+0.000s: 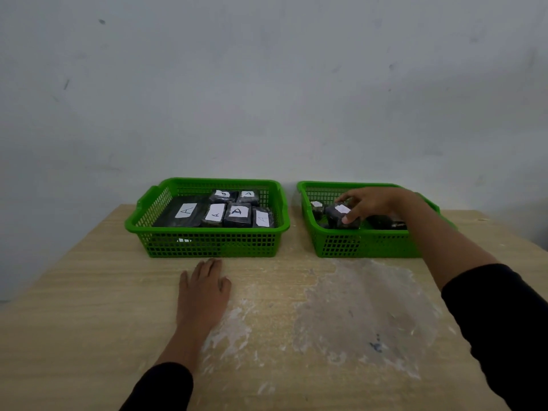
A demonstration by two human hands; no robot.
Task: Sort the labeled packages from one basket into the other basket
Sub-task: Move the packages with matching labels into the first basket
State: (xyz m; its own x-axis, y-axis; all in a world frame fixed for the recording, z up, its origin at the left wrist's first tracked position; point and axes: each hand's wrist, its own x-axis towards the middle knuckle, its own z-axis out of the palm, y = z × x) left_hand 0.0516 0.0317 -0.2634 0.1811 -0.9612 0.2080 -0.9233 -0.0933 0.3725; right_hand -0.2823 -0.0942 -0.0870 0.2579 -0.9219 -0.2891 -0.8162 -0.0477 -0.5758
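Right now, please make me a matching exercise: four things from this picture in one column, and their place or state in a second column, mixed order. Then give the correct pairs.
Column one:
1. left hand
2. right hand
3. left green basket
4. large flat package labeled A

Column two:
a. holds several black packages labeled A
b. lies flat, palm down, on the wooden table
c. lies at the left end inside the left basket
d. reaches into the right green basket, fingers closing around a black package

Pairs: 1-b, 2-d, 3-a, 4-c
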